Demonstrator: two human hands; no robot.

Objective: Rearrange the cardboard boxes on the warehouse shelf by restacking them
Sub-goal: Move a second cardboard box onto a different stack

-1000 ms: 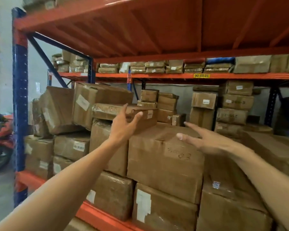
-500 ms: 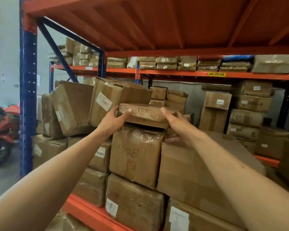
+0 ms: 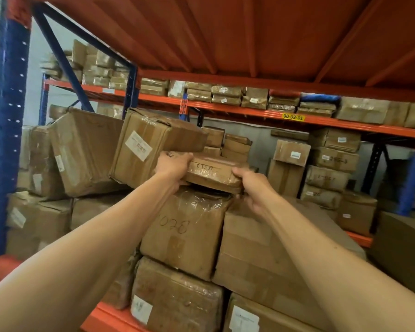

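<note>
A flat, tape-wrapped cardboard box (image 3: 213, 172) with handwriting on top lies on a taller box marked "028" (image 3: 185, 231) in the shelf stack. My left hand (image 3: 174, 165) grips the flat box's left end, and my right hand (image 3: 252, 185) grips its right end with fingers under the edge. The flat box's front edge is slightly raised off the box beneath. A larger tilted box with a white label (image 3: 151, 147) leans right behind its left end.
Another tilted box (image 3: 82, 149) leans at the left beside the blue upright (image 3: 7, 121). A wide box (image 3: 268, 255) sits right of the "028" box. More boxes stand stacked on the back rack (image 3: 331, 161). The orange shelf deck (image 3: 225, 34) hangs low overhead.
Both hands came from open in the air onto the flat box's ends and closed on it. The view has moved closer and tilted, and the box's front edge has lifted slightly.
</note>
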